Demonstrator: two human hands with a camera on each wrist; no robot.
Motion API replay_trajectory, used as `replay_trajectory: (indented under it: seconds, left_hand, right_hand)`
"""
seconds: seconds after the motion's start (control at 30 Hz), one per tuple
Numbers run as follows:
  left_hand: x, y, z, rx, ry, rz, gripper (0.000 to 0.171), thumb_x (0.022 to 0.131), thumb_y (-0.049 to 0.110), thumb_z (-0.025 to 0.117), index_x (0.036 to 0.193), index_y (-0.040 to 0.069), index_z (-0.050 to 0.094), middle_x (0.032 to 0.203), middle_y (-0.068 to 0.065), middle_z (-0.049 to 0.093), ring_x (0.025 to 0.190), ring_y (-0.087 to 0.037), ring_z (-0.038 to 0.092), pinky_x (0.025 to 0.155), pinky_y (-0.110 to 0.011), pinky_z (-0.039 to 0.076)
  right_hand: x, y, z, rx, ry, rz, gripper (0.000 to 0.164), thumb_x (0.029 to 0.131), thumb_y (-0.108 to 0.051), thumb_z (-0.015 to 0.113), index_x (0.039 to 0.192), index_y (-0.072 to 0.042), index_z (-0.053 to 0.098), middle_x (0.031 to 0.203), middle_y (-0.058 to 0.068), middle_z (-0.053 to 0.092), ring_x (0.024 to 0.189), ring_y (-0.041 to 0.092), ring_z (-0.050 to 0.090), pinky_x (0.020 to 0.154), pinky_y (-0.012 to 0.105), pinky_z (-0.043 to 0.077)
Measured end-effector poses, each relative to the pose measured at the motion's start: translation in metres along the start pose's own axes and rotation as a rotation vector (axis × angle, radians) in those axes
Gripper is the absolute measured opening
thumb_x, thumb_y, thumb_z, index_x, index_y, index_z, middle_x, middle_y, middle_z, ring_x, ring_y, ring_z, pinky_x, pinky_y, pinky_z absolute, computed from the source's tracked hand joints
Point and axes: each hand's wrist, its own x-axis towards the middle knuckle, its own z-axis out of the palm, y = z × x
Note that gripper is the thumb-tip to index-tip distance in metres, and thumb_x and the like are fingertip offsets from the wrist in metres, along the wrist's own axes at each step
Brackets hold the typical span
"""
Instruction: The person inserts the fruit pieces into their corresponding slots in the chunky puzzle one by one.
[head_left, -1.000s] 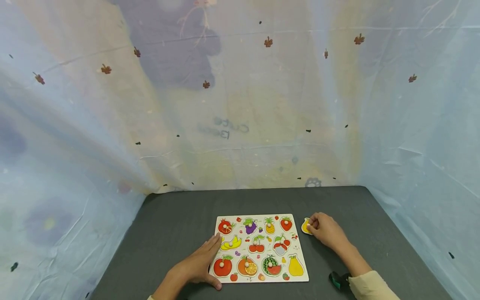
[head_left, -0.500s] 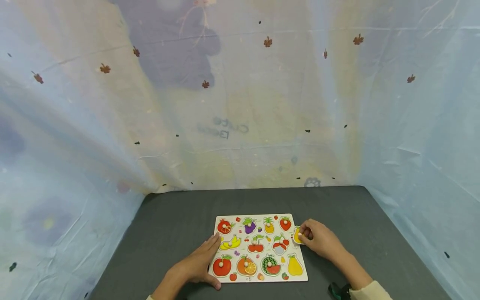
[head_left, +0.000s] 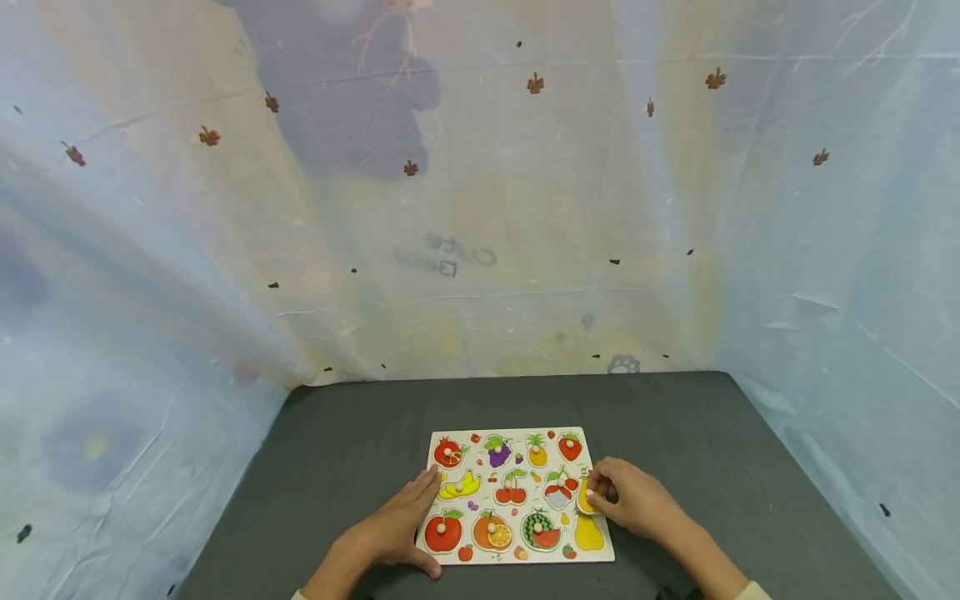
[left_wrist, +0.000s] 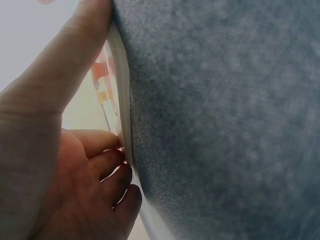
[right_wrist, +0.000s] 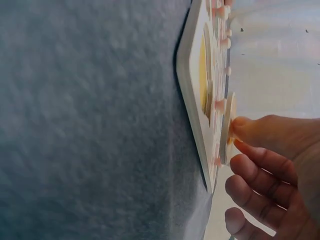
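A white fruit puzzle board (head_left: 547,560) lies flat on the dark table. My right hand (head_left: 633,500) pinches a yellow pear puzzle piece (head_left: 584,498) between thumb and forefinger over the board's right edge. In the right wrist view the pear piece (right_wrist: 228,112) is raised above the board, the other fingers loosely bent. Just nearer than it is the pear-shaped recess (head_left: 589,535), yellow inside and without a knob. My left hand (head_left: 397,521) rests along the board's left side. Its fingers reach along the edge, the thumb lies by the near left corner, and the left wrist view shows fingertips touching the edge.
Knobbed fruit pieces fill the other visible spots, among them an apple (head_left: 442,533), an orange (head_left: 492,532) and a watermelon (head_left: 541,532). A dark object (head_left: 675,593) sits by the right forearm, mostly out of frame. Patterned curtain (head_left: 480,208) encloses the grey table (head_left: 360,450).
My right hand has carried the pear piece from beside the board's upper right, leftward and toward me, over its right edge. The left hand and board have stayed put.
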Motion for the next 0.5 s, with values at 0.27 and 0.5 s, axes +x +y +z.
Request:
replay_trajectory:
  seconds: [0.27, 0.5]
  left_hand:
    - [-0.002, 0.004, -0.002, 0.004, 0.0, -0.01, 0.14, 0.065, 0.052, 0.101, 0.167, -0.006, 0.025, 0.175, -0.024, 0.022, 0.163, -0.04, 0.02, 0.13, -0.062, 0.021]
    - [-0.001, 0.002, -0.001, -0.002, -0.005, -0.012, 0.141, 0.065, 0.052, 0.101, 0.167, -0.005, 0.024, 0.176, -0.023, 0.02, 0.164, -0.04, 0.018, 0.13, -0.062, 0.021]
  right_hand:
    - [-0.009, -0.002, 0.002, 0.044, -0.083, -0.035, 0.018, 0.095, -0.024, 0.084, 0.092, -0.027, 0.066, 0.085, -0.014, 0.055, 0.075, 0.002, 0.051, 0.063, 0.023, 0.045]
    - [-0.014, -0.003, 0.007, 0.072, -0.145, -0.032, 0.018, 0.094, -0.026, 0.085, 0.093, -0.027, 0.067, 0.086, -0.015, 0.056, 0.076, 0.001, 0.053, 0.064, 0.024, 0.046]
